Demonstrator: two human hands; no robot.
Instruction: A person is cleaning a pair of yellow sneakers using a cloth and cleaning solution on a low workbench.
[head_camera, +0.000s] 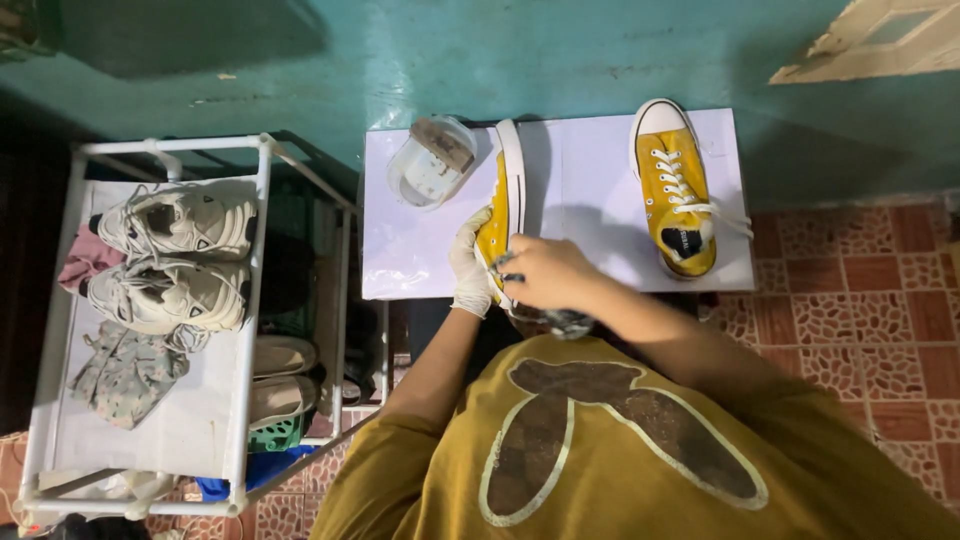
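Yellow sneaker (497, 215) on its side — that is what both hands are on, near the front edge of the white worktop (580, 180), left of its middle. Its white sole faces right and its toe points to the far side. The left hand (468, 265), in a pale glove, holds the near end of the shoe from the left, fingers wrapped around the heel part. The right hand (545, 272) is bare and closed on a dark cloth (565, 322), pressed against the side of the same shoe; part of the cloth hangs out below the wrist, past the worktop's near edge.

A second yellow sneaker (675, 190) stands upright on its sole at the right of the worktop, well apart from the hands, white laces trailing off toward the right edge. At the far left corner sits a clear plastic tub (432, 162) holding what looks like a brush, just beside the toe of the held shoe.

Left of the worktop stands a white shoe rack (250, 300) — a pair of off-white chunky sneakers (175, 255) lies on its top shelf, with a pale patterned cloth (128, 372) near them. The floor to the right is red patterned tile (860, 300), and the wall behind is teal.
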